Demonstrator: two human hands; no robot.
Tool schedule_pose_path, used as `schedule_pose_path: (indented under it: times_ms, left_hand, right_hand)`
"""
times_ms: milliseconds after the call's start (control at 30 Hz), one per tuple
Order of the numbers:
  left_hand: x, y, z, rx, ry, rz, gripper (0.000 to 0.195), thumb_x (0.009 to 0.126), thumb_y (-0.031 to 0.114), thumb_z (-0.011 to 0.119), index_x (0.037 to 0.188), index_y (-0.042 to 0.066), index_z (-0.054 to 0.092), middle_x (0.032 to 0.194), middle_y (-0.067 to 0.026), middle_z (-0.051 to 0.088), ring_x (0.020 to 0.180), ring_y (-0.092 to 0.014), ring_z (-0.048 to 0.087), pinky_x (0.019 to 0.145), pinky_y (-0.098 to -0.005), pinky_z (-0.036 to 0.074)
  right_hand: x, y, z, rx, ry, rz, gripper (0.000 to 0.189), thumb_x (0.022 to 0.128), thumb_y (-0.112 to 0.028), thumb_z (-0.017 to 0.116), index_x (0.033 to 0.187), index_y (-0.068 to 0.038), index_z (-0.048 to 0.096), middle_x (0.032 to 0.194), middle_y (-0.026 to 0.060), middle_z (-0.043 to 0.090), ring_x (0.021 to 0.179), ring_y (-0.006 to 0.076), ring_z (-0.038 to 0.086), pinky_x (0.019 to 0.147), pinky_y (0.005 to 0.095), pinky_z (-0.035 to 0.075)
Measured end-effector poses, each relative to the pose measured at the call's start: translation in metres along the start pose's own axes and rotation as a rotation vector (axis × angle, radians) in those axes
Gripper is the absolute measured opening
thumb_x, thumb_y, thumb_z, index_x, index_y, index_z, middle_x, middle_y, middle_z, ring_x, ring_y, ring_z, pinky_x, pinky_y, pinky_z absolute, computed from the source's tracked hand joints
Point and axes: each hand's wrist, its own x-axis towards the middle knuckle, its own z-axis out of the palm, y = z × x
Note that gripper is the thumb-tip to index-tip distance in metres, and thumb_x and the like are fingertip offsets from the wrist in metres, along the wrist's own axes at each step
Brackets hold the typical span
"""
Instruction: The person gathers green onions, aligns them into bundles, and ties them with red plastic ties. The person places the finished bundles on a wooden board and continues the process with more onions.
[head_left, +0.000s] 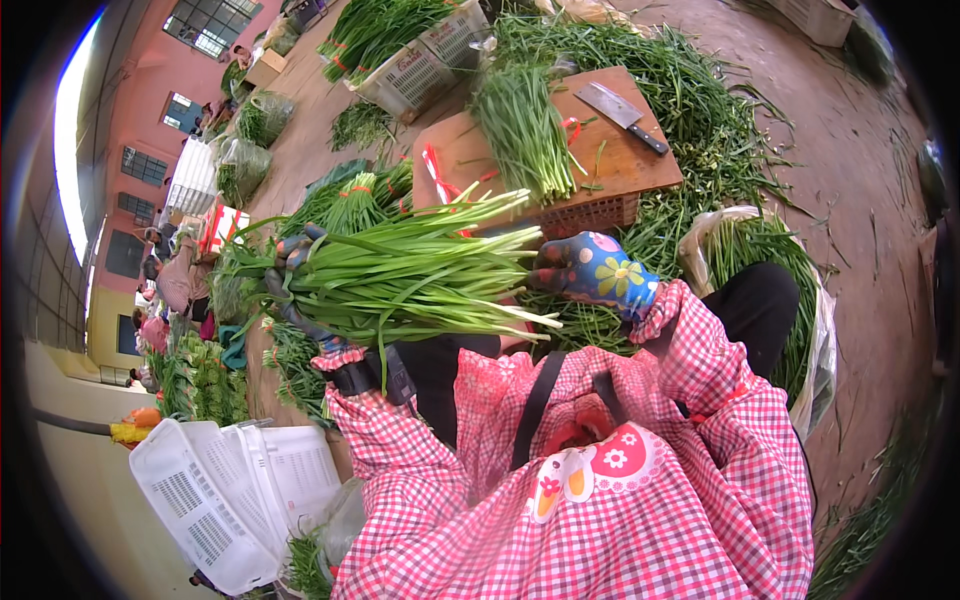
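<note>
My left hand (300, 281), in a dark-stained glove, grips a loose bunch of garlic chives (405, 270) by the leafy side. The pale stem ends point right. My right hand (592, 270), in a blue floral glove, is beside those ends with its fingers curled; whether it pinches a stem cannot be made out. Beyond the bunch stands a wooden board (622, 180) on a brown crate (589, 219). On the board lie another pile of chives (525, 135), a cleaver (611, 105) with a black handle, and red ties (439, 176).
Trimmed leaves (697, 127) cover the floor behind the board. A plastic-lined sack of greens (787, 300) stands by my right knee. Tied bunches (356, 202) lie at the left. White crates (217, 495) stand lower left, and a filled crate (420, 75) farther off. People (180, 277) sit at far left.
</note>
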Motion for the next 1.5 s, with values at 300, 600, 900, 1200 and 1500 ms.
schedule_pose_path:
  times_ms: [300,600,900,1200,1500]
  left_hand:
    - [-0.011,-0.021,-0.015,-0.005,0.018,-0.076,0.032,0.094,0.025,0.048,0.104,-0.005,0.058,0.103,-0.0077,0.059,0.091,-0.017,0.057,0.110,-0.0405,0.029]
    - [-0.008,0.008,-0.040,-0.166,0.147,-0.050,0.018,0.087,0.016,0.058,0.099,0.004,0.053,0.090,-0.0008,0.050,0.083,-0.013,0.051,0.109,-0.0394,0.028]
    - [-0.004,0.010,-0.045,-0.091,0.081,-0.030,0.032,0.094,0.025,0.048,0.108,-0.003,0.058,0.101,-0.0065,0.060,0.091,-0.016,0.056,0.109,-0.0394,0.030]
    - [0.024,0.020,-0.019,0.084,-0.064,0.069,0.035,0.096,0.026,0.043,0.103,-0.002,0.063,0.098,-0.0097,0.066,0.084,-0.017,0.061,0.106,-0.0396,0.033]
    - [0.036,-0.020,0.025,0.165,-0.140,-0.046,0.034,0.096,0.027,0.044,0.098,0.002,0.066,0.103,-0.0086,0.066,0.087,-0.017,0.060,0.106,-0.0414,0.034]
  right_hand:
    - [0.006,-0.012,0.015,0.879,-0.146,0.218,0.018,0.090,-0.019,0.061,0.097,-0.003,0.067,0.066,0.0023,0.063,0.053,0.0079,0.057,0.050,0.0230,0.046]
    - [-0.045,0.047,0.004,0.744,-0.340,0.225,0.019,0.089,-0.019,0.062,0.092,-0.001,0.066,0.078,0.0059,0.068,0.068,0.0120,0.064,0.061,0.0274,0.052]
    - [-0.053,0.061,-0.014,-0.297,-0.198,0.079,0.022,0.079,-0.029,0.061,0.093,-0.014,0.069,0.079,0.0126,0.066,0.074,0.0303,0.064,0.069,0.0393,0.052]
    - [-0.062,0.106,0.014,-0.647,-0.479,0.091,0.018,0.074,-0.028,0.063,0.083,-0.015,0.072,0.079,0.0093,0.069,0.073,0.0282,0.066,0.064,0.0391,0.053]
    - [-0.031,-0.013,-0.021,-0.146,0.169,-0.179,0.042,0.084,-0.030,0.061,0.124,-0.017,0.055,0.075,0.0147,0.066,0.065,0.0341,0.063,0.059,0.0429,0.050]
